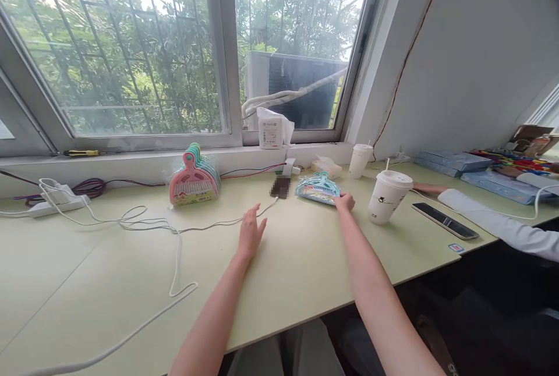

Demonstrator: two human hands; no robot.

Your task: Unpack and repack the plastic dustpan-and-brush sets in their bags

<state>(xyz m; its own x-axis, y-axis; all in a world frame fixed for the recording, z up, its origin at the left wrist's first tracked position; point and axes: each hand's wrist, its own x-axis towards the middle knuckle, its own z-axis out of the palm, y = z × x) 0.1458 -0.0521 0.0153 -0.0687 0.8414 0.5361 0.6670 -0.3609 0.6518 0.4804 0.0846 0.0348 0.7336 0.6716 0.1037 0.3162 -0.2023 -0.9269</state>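
Note:
My right hand (345, 202) is closed on the right edge of a light blue mini dustpan and brush set (318, 191), in clear wrapping with a printed label. The set rests at the back of the table. My left hand (251, 230) hovers over or rests on the tabletop, fingers apart and holding nothing. Just beyond it lies a phone (280, 186) with a white cable plugged in, its screen blurred. Farther left stands a stack of similar dustpan sets (194, 178), pink in front and green-blue behind.
Two white lidded cups, a near one (388, 197) and a far one (360, 160), stand right of my right hand. Beyond them lie a dark phone (444, 220) and another person's sleeve (498, 222). White cables (174, 230) and a power strip (52, 204) occupy the left side.

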